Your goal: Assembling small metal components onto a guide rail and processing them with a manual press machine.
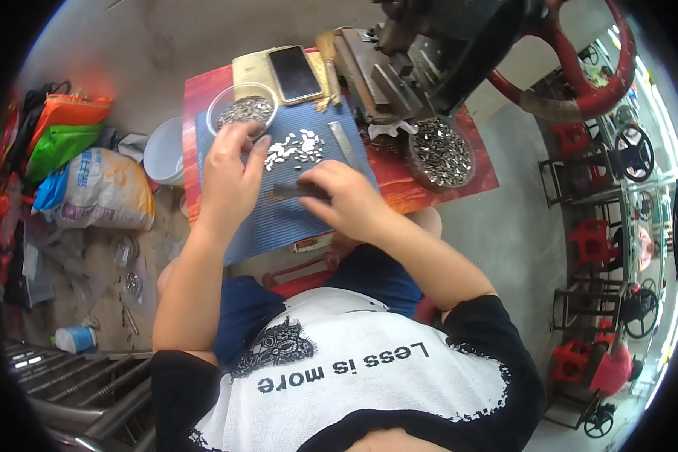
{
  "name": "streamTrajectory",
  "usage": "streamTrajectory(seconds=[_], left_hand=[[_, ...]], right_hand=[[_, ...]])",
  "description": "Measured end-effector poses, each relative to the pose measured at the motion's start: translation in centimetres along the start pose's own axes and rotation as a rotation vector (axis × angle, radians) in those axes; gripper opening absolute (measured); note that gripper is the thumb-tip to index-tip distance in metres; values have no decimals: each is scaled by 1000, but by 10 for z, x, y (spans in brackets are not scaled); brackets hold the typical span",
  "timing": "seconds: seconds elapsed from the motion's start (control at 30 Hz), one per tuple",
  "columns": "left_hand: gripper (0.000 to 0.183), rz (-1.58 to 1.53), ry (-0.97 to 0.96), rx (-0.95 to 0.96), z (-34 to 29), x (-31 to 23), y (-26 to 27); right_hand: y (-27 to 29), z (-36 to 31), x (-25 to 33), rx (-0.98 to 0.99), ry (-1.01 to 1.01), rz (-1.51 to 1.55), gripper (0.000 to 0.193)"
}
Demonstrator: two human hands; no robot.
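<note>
On a blue ribbed mat [260, 226], my left hand [232, 162] is by the near rim of a clear round bowl [242, 89] of small grey pieces. Its fingers are bent toward the thumb, closed; whatever may be between the tips is too small to make out. My right hand [343, 194] grips a dark narrow tool [294, 190] lying low over the mat, its brownish end pointing left. Between and beyond my hands lies a loose scatter of small white oval pieces [286, 151], with a few dark ones among them. A flat metal strip [345, 145] rests to their right.
A hand press [388, 79] with a red wheel [565, 105] stands at the table's back right, beside a tub [441, 154] of shiny dark pieces. A phone [295, 74] and brush [330, 71] lie at the back. A white bucket [164, 151] and sacks [105, 188] stand left.
</note>
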State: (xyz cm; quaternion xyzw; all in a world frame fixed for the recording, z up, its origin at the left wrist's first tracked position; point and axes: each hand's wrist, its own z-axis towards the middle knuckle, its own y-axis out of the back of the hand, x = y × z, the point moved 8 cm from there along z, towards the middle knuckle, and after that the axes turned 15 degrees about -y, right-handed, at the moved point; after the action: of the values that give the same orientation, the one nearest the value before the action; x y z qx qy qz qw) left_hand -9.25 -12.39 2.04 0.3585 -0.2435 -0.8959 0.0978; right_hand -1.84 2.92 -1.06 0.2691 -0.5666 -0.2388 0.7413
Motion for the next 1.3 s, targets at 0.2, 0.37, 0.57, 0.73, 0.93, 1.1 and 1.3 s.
streamTrajectory(seconds=[0.2,0.37,0.57,0.73,0.93,1.1,1.3], left_hand=[[24,-63,94,215,-61,11,-3],[21,22,-1,277,-70,7,-8],[19,27,6,257,-61,13,-9],[12,127,-9,229,-29,31,-22],[10,349,-44,332,-21,25,-38],[8,388,-88,330,-19,20,-41],[7,395,-146,289,-20,19,-40]], right_hand=[[-21,19,-13,-33,-29,-40,22],[-4,45,-18,-105,5,-190,11],[-21,49,-22,-18,-40,-293,11],[-10,43,-34,97,-259,-80,13],[8,24,-28,-8,-8,-200,12],[0,11,-16,161,6,-118,12],[-3,6,-8,79,-13,-182,11]])
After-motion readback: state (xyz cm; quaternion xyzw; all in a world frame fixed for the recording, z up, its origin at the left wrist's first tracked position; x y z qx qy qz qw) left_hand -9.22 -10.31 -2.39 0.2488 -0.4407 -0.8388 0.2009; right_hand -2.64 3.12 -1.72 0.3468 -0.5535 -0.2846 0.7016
